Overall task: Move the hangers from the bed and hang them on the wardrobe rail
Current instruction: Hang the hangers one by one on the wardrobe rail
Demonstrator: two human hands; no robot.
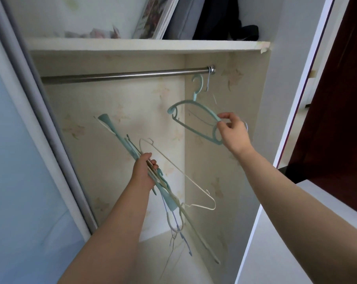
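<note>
The right hand (229, 130) pinches the pale-green plastic hanger (196, 119) by one end, its hook just under the right end of the steel wardrobe rail (124, 75), while the left hand (145, 171) grips a bundle of spare hangers (165, 193) lower down.

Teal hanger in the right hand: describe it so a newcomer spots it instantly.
Start at the steel rail under the wardrobe shelf and follow it to its right end. Just below hangs a thick teal hanger, its hook below the rail, not over it, with the right hand pinching its right shoulder. Unlike the bundle gripped by the left hand, it is single and held apart.
</note>
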